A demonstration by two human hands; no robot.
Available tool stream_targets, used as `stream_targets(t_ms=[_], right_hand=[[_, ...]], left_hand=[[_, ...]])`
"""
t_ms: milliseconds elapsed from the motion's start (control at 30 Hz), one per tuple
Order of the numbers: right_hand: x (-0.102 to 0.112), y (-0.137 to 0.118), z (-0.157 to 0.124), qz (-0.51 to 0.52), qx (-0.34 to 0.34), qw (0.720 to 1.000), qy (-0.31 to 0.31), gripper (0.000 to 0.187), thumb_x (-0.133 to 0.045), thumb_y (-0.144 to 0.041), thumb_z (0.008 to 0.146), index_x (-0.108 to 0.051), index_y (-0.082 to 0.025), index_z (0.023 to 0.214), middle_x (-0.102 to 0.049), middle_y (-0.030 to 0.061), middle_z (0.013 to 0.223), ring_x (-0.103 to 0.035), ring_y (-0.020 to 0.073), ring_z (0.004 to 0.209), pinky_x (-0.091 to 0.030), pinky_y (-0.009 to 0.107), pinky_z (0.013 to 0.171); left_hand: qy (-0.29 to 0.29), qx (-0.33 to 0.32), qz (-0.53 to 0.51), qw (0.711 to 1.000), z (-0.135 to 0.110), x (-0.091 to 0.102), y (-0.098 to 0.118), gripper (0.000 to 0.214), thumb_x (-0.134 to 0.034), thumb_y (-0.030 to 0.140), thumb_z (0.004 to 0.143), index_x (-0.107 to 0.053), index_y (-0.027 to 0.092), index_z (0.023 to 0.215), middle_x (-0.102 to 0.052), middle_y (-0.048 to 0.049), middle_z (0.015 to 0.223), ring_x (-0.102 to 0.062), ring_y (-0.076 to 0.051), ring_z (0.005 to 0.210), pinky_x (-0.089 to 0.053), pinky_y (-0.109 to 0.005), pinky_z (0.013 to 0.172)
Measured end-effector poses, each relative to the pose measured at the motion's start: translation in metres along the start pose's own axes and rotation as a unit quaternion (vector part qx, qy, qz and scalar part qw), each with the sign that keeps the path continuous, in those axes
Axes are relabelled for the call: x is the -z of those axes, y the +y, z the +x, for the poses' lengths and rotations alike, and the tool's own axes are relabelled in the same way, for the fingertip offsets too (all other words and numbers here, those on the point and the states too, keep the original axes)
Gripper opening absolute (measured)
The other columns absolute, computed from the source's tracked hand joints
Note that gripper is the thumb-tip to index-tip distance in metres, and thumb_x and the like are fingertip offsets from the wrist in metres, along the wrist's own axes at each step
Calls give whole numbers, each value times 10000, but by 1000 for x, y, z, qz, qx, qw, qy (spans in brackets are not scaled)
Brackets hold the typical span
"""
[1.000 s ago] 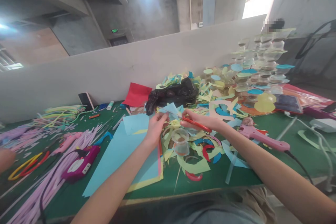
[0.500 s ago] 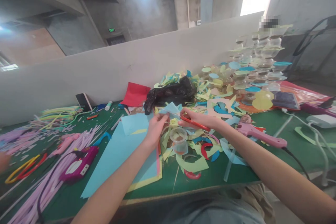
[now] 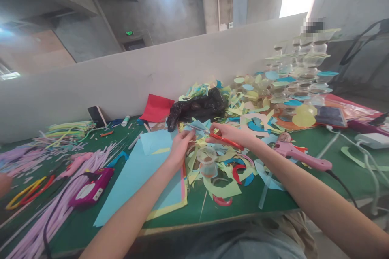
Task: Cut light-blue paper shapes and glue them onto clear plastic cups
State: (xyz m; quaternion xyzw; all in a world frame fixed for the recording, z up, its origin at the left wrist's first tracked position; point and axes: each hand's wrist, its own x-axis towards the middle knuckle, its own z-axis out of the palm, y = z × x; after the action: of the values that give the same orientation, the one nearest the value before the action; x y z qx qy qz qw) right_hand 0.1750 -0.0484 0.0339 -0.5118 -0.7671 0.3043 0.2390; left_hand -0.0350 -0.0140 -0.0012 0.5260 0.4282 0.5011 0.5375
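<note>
My left hand (image 3: 182, 144) is closed on a small piece of light blue paper (image 3: 199, 126), pinching its left side. Red-handled scissors (image 3: 226, 141) are gripped in my right hand (image 3: 225, 132), with their blades pointing left at the blue paper. Just below both hands stands a clear plastic cup (image 3: 207, 161) among paper offcuts. Left of it lies a stack of light blue sheets (image 3: 136, 186), with yellow and pink edges showing beneath. A green ring-shaped offcut (image 3: 223, 188) is near the table's front edge.
A black plastic bag (image 3: 199, 107) and heaped paper scraps lie behind my hands. Stacked clear cups with paper discs (image 3: 304, 75) stand at the back right. A pink glue gun (image 3: 304, 156) rests beside my right forearm. Lilac pipe cleaners (image 3: 69, 194) and a purple device (image 3: 92, 188) are left.
The blue paper between my hands has shifted and now lies flatter against the scissor blades. Both hands stay in nearly the same place.
</note>
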Motion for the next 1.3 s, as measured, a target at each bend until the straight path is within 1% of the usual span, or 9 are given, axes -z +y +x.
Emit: stream_targets(t_ms=[233, 400, 533, 600, 700, 800, 900, 1133, 1300], right_hand=[[2, 3, 1, -33, -22, 999, 14, 540, -574, -732, 769, -483, -265, 1025, -623, 1, 733, -525, 181, 580, -343, 261, 495], [1, 3, 0, -151, -56, 985, 60, 571, -536, -745, 788, -498, -257, 1084, -636, 45, 721, -570, 231, 593, -337, 274, 490], [-2, 3, -1, -283, -67, 953, 79, 465, -496, -642, 874, -511, -223, 1076, -654, 101, 755, -599, 273, 629, -328, 287, 508], [-4, 3, -1, -321, -59, 942, 77, 384, -470, -543, 920, -506, -210, 1107, -669, 115, 777, -617, 285, 658, -331, 291, 526], [-8, 3, -1, -354, -35, 931, 81, 331, -450, -455, 941, -492, -203, 1151, -687, 113, 787, -638, 295, 701, -321, 289, 539], [-12, 0, -1, -358, 0, 930, 76, 303, -452, -425, 941, -488, -204, 1146, -700, 106, 818, -650, 290, 733, -300, 281, 532], [-15, -1, 0, -342, 0, 938, 62, 295, -440, -418, 948, -487, -200, 1142, -705, 99, 825, -650, 281, 717, -302, 282, 525], [-13, 21, 6, -306, -39, 950, 57, 329, -540, -333, 904, -501, -173, 1189, -693, 140, 933, -646, 302, 827, -387, 297, 594], [-5, 34, 11, -259, 19, 962, 86, 237, -537, -331, 915, -583, -192, 1101, -621, 129, 1150, -563, 300, 1081, -460, 374, 847]], left_hand=[[42, -34, 7, 999, 7, 3, -6, 340, -733, 465, 708, -549, 183, 664, -555, 18, 673, -535, -112, 647, -430, -231, 627], [37, -110, 170, 979, 11, 12, 3, 435, -684, 509, 751, -437, 205, 562, -369, 61, 526, -349, -101, 502, -298, -248, 527], [59, -240, 324, 913, 9, 16, 12, 343, -651, 463, 814, -496, 207, 648, -410, 39, 611, -403, -133, 593, -333, -257, 599], [43, -312, 379, 870, 10, 18, 11, 205, -655, 409, 832, -606, 213, 872, -527, -6, 786, -496, -172, 748, -399, -278, 713], [-13, -400, 471, 786, 12, 18, 7, 296, -605, 381, 883, -635, 229, 1136, -576, -81, 1046, -496, -242, 988, -406, -360, 902], [-42, -426, 510, 746, 14, 19, 4, 249, -500, 334, 945, -676, 238, 1093, -592, -90, 1084, -471, -248, 996, -405, -386, 922], [-32, -425, 478, 768, 15, 19, 6, 224, -477, 302, 952, -687, 226, 972, -622, -84, 1028, -485, -245, 991, -403, -382, 920], [11, -240, 261, 935, 16, 18, 7, 213, -472, 415, 928, -588, 241, 970, -651, -21, 785, -592, -177, 717, -435, -283, 706], [4, -207, 189, 960, 18, 14, 1, 175, -528, 394, 881, -543, 240, 962, -573, 32, 666, -538, -132, 606, -416, -247, 636]])
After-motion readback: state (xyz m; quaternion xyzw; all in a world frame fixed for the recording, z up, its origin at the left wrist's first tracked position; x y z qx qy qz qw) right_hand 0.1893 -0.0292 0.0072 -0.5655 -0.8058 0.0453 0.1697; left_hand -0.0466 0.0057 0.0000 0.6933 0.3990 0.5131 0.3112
